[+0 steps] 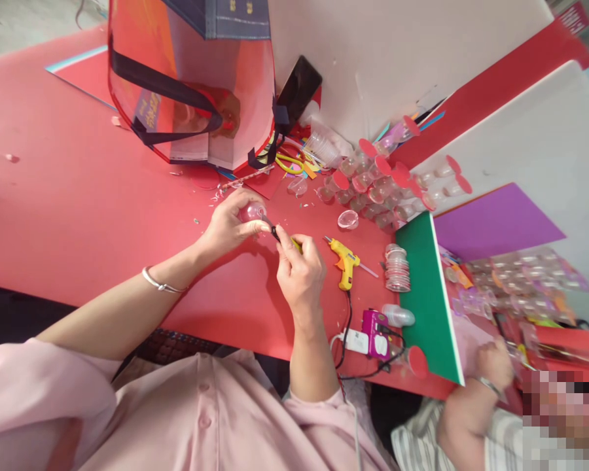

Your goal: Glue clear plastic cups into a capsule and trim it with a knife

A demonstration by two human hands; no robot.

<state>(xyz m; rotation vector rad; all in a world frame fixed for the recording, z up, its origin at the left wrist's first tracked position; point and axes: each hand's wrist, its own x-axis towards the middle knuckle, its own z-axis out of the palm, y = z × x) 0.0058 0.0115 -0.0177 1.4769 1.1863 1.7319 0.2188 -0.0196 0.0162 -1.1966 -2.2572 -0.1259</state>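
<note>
My left hand (230,224) is closed around a small clear plastic cup (253,210) that looks pinkish over the red table (142,196). In my right hand (302,271) is a yellow and black craft knife (275,232), its tip pointing at the rounded end of the cup. Whether the blade touches the plastic or has gone into it, I cannot tell. A yellow glue gun (343,260) lies to the right of my right hand. Beyond my hands, a loose clear cup (298,187) and another clear cup (348,220) rest on the table.
A large red bag (245,85) stands at the back, with scissors (290,162) beside it. Many cups with red discs (373,176) are stacked at right. Near a green board (425,281) are stacked cups (397,268) and a purple power socket (375,335). A co-worker's hand (495,365) is beyond.
</note>
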